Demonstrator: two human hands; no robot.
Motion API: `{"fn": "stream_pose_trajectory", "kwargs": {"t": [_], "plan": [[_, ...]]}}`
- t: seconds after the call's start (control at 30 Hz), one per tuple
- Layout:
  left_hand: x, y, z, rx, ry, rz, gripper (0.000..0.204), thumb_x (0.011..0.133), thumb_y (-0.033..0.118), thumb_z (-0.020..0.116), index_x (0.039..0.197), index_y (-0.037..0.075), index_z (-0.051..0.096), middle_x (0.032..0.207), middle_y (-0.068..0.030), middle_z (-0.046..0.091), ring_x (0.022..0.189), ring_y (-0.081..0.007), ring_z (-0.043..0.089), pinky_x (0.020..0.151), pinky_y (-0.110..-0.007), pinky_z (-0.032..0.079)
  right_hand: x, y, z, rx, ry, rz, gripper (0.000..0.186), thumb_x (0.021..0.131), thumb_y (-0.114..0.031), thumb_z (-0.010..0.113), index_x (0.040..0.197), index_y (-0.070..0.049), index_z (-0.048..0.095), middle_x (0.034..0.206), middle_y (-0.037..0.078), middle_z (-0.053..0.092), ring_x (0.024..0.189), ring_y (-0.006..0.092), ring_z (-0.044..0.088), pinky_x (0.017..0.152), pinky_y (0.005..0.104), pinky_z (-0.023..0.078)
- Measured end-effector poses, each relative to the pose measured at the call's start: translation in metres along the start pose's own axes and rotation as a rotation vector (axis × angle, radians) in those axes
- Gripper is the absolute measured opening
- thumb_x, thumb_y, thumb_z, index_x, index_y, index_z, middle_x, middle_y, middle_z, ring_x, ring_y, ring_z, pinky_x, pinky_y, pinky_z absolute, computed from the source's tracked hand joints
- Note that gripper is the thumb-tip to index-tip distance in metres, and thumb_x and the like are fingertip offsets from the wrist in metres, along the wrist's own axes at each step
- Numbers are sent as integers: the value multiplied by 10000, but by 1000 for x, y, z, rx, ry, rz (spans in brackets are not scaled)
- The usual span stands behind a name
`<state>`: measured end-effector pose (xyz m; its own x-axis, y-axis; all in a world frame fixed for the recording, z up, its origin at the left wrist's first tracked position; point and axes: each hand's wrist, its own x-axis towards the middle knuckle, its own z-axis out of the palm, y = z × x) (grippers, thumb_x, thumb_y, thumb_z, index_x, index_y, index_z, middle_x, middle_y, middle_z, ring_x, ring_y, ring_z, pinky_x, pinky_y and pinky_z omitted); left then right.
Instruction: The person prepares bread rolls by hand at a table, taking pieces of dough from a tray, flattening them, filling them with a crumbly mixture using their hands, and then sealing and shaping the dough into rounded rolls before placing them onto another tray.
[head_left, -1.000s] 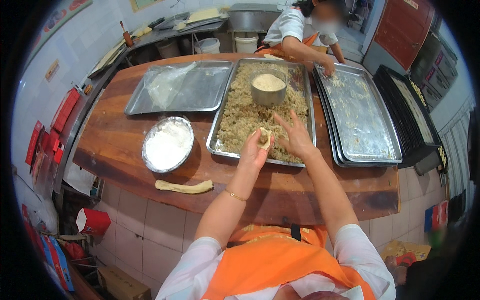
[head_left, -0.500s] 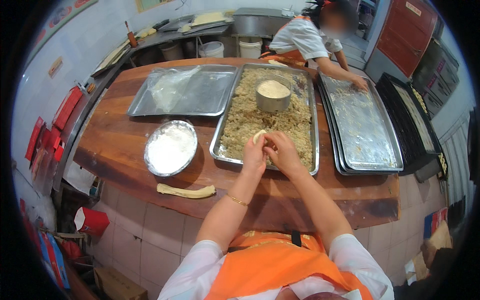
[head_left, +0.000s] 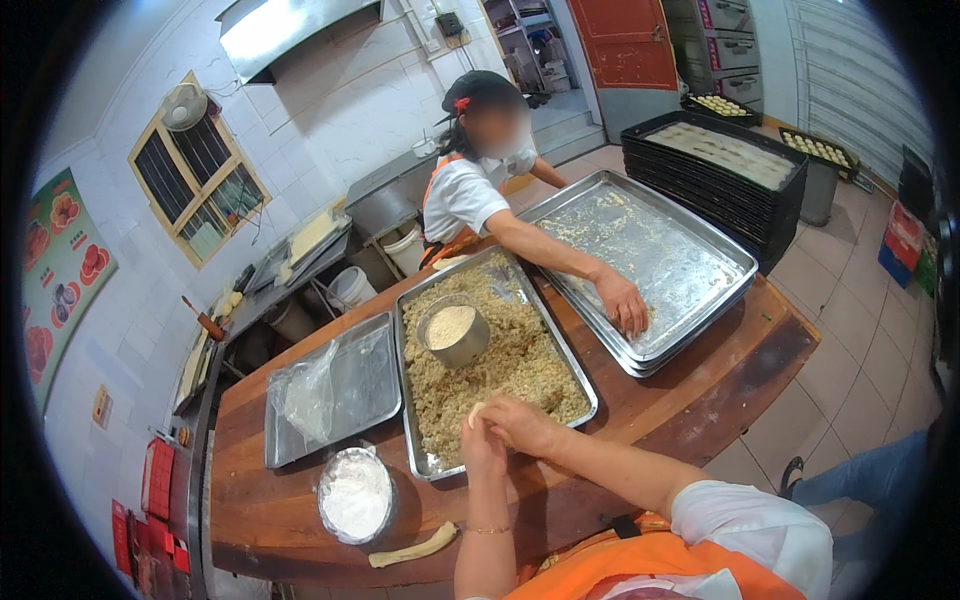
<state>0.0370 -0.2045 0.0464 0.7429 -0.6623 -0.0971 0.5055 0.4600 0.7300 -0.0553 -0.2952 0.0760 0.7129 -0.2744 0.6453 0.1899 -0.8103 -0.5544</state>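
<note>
My left hand (head_left: 483,450) and my right hand (head_left: 522,424) meet over the near end of a metal tray (head_left: 590,400) filled with crumbly tan filling (head_left: 515,370). A small pale piece of dough (head_left: 475,415) is pinched between them, its tip showing above the left fingers. Most of the dough is hidden by my fingers. In the filling stands a round metal container (head_left: 462,353) of pale grainy crumbs. Left of my arms, a bowl of white flour (head_left: 356,495) sits on the wooden table. A strip of dough (head_left: 414,547) lies near the table's front edge.
A metal tray with a clear plastic bag (head_left: 310,400) lies at left. Across the table, a co-worker (head_left: 475,195) reaches a hand (head_left: 622,300) onto stacked metal trays (head_left: 690,255) at right. Black trays (head_left: 715,180) are piled beyond.
The view has swung up and to the right. My hands stay together on the dough above the filling. The co-worker's hand has moved to the near end of the stacked trays.
</note>
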Motion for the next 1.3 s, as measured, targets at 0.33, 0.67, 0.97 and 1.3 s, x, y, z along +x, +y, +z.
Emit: {"fn": "stream_pose_trajectory", "kwargs": {"t": [0.33,0.67,0.97,1.3], "plan": [[5,5,9,187,-63,89,294,1063,255,474,1288,74,529,1141,-93,644,1056,-229,629,910,-414,546,7,17,27,116,3,163,139,909,-122,587,999,-41,655,951,172,616,917,367,623,793,428,529],[42,13,33,-220,86,1,512,1063,447,375,1271,20,563,1219,-149,649,1152,-277,603,1018,-436,480,39,-9,-13,233,98,187,172,845,-94,692,1011,-55,707,1014,148,646,959,310,647,853,402,540],[50,-30,23,-467,212,-142,387,1004,403,475,1024,61,653,1016,-130,692,978,-285,666,867,-428,570,14,20,-15,160,5,293,165,911,-90,633,1064,-55,682,1185,128,675,962,267,688,860,359,552],[10,-4,33,-265,126,-95,320,1023,345,487,993,67,643,994,-96,682,973,-231,645,883,-384,534,9,-12,-11,-130,-37,-50,148,885,-154,654,1009,-81,686,926,142,629,870,322,650,766,449,524]]}}
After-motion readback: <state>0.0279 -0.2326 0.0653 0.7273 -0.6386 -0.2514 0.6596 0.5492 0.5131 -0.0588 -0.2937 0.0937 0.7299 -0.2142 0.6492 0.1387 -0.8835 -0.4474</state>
